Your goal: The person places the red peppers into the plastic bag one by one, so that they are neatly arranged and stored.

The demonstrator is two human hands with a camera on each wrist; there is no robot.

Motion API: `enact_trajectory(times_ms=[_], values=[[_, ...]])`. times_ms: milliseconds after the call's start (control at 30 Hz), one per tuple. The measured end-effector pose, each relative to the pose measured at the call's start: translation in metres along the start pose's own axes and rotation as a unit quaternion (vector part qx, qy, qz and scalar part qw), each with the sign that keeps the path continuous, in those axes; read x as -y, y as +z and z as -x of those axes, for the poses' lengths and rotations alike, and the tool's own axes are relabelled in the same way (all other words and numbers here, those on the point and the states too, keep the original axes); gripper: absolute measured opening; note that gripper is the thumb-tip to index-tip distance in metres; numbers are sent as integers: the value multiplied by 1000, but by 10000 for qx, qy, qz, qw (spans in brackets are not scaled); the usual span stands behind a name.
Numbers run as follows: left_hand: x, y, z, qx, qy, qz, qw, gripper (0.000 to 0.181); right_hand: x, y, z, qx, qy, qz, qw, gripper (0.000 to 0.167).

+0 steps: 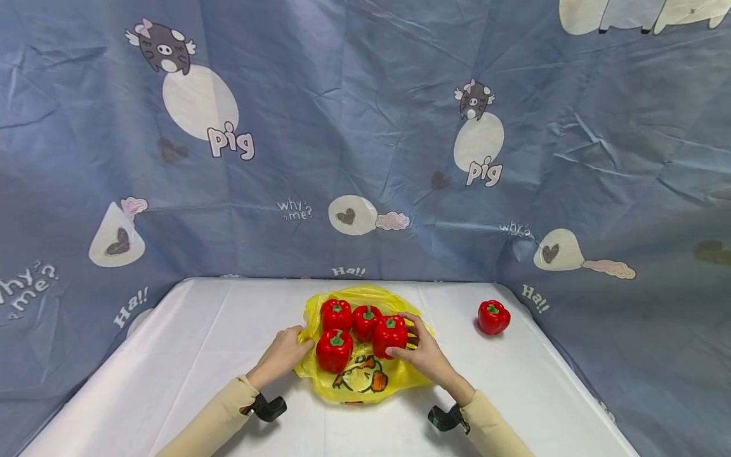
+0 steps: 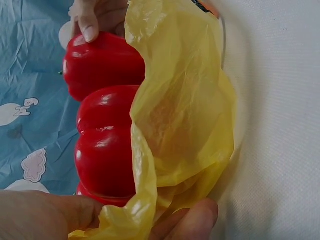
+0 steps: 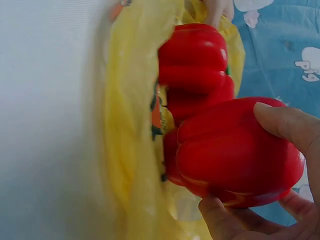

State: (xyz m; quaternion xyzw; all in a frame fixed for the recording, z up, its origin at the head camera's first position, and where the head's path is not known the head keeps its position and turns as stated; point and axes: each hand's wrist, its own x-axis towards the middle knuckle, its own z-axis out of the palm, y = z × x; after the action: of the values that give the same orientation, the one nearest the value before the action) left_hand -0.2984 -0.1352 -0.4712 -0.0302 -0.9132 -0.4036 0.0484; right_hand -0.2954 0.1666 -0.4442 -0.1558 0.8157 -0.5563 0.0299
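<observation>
A yellow plastic bag (image 1: pixel 400 377) with a printed cartoon lies opened out on the table. Three red bell peppers, one of them the front-left pepper (image 1: pixel 334 351), sit in it with green stems up. My left hand (image 1: pixel 283 357) pinches the bag's left rim between thumb and fingers, as the left wrist view also shows. In my right hand (image 1: pixel 425 355) is another red bell pepper (image 3: pixel 240 152), gripped from its right side with the thumb across it, at the right part of the bag. Whether its underside touches the bag cannot be told.
One more red bell pepper (image 1: pixel 493 317) lies on the white table (image 1: pixel 514 393) at the right, near the edge. A blue printed cloth (image 1: pixel 365 158) hangs behind and around the table. Each wrist wears a dark camera.
</observation>
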Motion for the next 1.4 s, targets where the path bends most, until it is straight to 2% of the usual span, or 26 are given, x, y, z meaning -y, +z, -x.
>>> enact_trajectory(times_ms=[200, 367, 767, 1100, 1400], values=[[0, 1, 2, 7, 55, -3, 10000, 13, -32, 12, -12, 34, -88, 190, 9998, 77], [-1, 0, 2, -20, 70, 20, 10000, 11, -42, 15, -17, 63, -52, 385, 9992, 79], [1, 2, 2, -17, 96, -32, 9999, 12, -50, 15, -20, 213, 223, 657, 9974, 84], [2, 3, 1, 12, 102, 57, 9999, 10, -45, 15, -18, 321, 93, 696, 9970, 85], [1, 1, 1, 32, 75, 57, 10000, 10, -42, 15, -17, 308, 147, 935, 9950, 89]])
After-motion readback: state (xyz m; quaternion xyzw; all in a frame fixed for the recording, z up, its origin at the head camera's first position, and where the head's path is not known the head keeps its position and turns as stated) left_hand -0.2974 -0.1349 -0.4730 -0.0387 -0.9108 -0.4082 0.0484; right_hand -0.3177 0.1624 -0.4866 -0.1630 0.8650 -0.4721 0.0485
